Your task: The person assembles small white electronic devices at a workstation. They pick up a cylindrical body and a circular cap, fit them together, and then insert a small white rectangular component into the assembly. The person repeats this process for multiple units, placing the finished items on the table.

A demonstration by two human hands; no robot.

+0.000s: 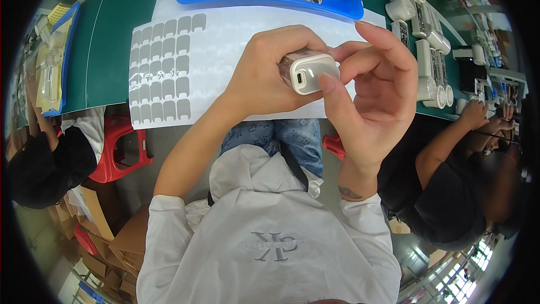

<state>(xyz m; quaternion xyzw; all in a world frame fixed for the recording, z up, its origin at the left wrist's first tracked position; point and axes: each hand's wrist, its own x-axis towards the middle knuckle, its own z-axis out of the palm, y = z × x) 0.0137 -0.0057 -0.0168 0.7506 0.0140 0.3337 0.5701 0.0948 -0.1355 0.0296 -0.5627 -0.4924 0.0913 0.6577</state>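
My left hand point(261, 70) is wrapped round a white handheld device point(295, 87) above the table's near edge. Its rounded end faces up toward me, with a charging port in a white cutout and a grey face patch point(313, 72) around it. On that patch's right edge presses the thumb of my right hand point(379, 93); the index finger bends against the device's far right side, and the other fingers are spread and curled loosely. Beneath and to the left lies a white sheet with rows of grey notched stickers point(162, 71), similar in shape to the patch.
A blue tray point(360, 8) heaped with white strap-like parts stands at the far side. More white devices point(430, 56) line the right of the green table point(109, 50). Another tray point(64, 67) sits at the left. People sit on both sides, with a red stool point(115, 157) at left.
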